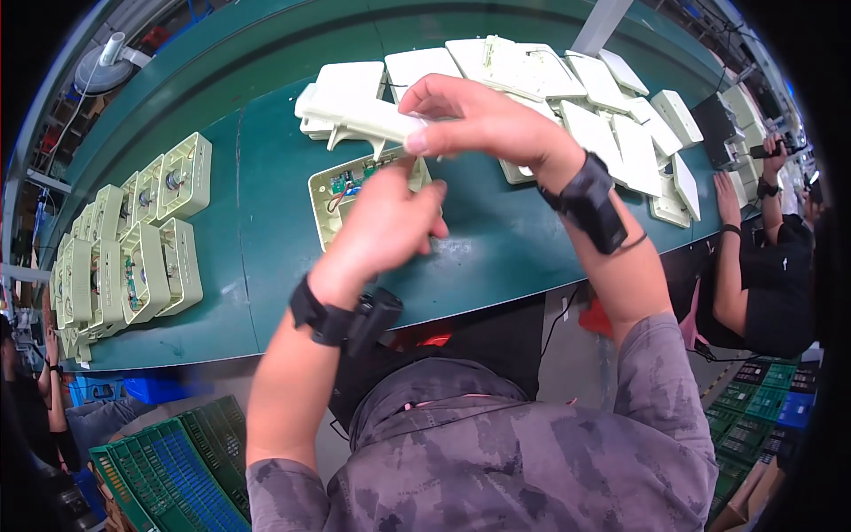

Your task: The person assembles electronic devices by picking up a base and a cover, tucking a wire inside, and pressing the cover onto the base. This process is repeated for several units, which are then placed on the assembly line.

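Observation:
My right hand (496, 124) grips the end of a pale plastic cover (359, 113), raised and tilted, with short legs pointing down from its underside. Below it, an open pale green housing (321, 208) lies on the table, with a green circuit board (341, 182) and some wires inside. My left hand (386, 217) is over the right part of this housing, palm down, under the cover's end. Its thumb stands apart from an outstretched finger, and I see nothing held in it. The left fingertips are partly hidden.
Several open housings with parts inside stand in rows on the green table (266, 293) at left, including one housing (184, 177). Pale covers (594, 133) lie heaped at the back right. Another person's arm (731, 257) is at far right. Green crates (168, 461) stand below.

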Demonstrator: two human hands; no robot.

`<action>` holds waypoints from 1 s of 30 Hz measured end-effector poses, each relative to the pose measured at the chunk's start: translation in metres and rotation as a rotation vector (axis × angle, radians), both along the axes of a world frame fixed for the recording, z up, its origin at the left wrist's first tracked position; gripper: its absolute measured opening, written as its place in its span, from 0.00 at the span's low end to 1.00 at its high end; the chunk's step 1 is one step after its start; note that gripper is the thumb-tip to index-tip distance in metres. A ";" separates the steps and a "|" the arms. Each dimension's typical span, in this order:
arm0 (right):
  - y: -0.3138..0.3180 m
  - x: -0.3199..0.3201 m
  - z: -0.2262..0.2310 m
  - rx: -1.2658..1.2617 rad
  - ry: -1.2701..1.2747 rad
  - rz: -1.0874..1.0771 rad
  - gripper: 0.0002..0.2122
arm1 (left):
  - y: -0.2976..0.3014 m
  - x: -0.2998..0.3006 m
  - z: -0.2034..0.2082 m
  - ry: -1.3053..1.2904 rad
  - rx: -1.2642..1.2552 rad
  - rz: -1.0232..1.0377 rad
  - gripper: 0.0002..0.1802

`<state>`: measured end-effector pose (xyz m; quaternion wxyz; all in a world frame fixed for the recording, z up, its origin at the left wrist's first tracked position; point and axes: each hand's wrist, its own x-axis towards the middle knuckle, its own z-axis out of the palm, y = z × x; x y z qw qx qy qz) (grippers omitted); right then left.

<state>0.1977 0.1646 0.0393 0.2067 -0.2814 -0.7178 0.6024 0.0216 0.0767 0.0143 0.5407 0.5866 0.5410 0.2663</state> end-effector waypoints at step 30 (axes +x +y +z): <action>-0.028 0.000 -0.039 0.168 -0.088 -0.193 0.29 | -0.036 0.042 -0.071 0.406 0.284 0.186 0.39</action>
